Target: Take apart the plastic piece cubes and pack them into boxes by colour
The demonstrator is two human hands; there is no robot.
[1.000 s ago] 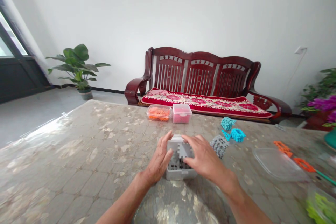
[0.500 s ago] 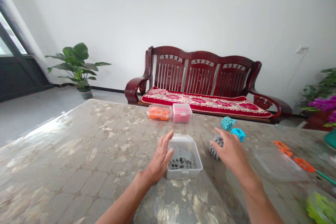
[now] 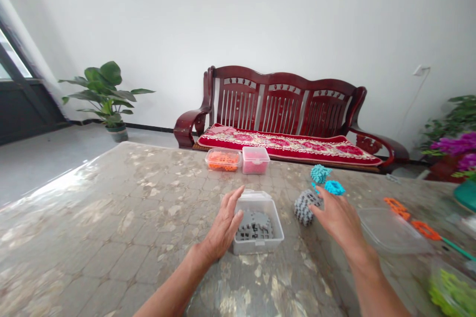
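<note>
My left hand point(image 3: 223, 223) rests along the left side of a clear plastic box point(image 3: 275, 243), its fingers stretched out. Inside the box lie grey interlocking building pieces point(image 3: 256, 226). To the right of the box, a ball built of grey pieces point(image 3: 304, 208) sits on the table. My right hand point(image 3: 338, 220) is just beside this ball with thumb and fingers apart; whether the thumb touches the ball I cannot tell. Beyond the fingertips are a teal cluster of pieces point(image 3: 320, 173) and a bright blue ring-like piece group point(image 3: 335, 187).
At the table's far side stand a box of orange pieces point(image 3: 223, 160) and a box of pink ones point(image 3: 255, 161). On the right lie a clear lid point(image 3: 386, 230), orange linked pieces point(image 3: 426, 230) and a container of yellow-green pieces point(image 3: 451, 290). A wooden bench point(image 3: 278, 104) stands behind.
My right hand has moved to the right, off the grey ball, so more of the ball shows. My left hand stays by the box. The view has shifted slightly.
</note>
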